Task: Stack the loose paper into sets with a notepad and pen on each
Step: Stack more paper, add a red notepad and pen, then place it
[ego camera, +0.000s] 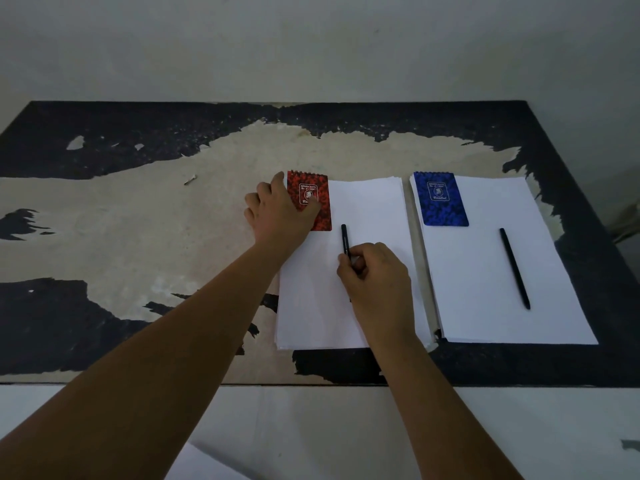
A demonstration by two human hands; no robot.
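Two white paper stacks lie side by side on the worn table. The left stack [374,216] carries a red spiral notepad [318,188] at its top left corner. My left hand [278,211] grips the notepad's left edge, thumb on the cover. My right hand [375,275] pinches a black pen [344,237] that lies on the left stack below the notepad. The right stack [554,271] bears a blue spiral notepad [440,199] at its top left and a second black pen [515,268] lying free below it.
The table [138,220] has a peeling black top with bare beige patches, and a small scrap [189,180] lies on it to the left. A grey wall stands behind. More white paper [204,464] shows at the bottom edge, below the table's front.
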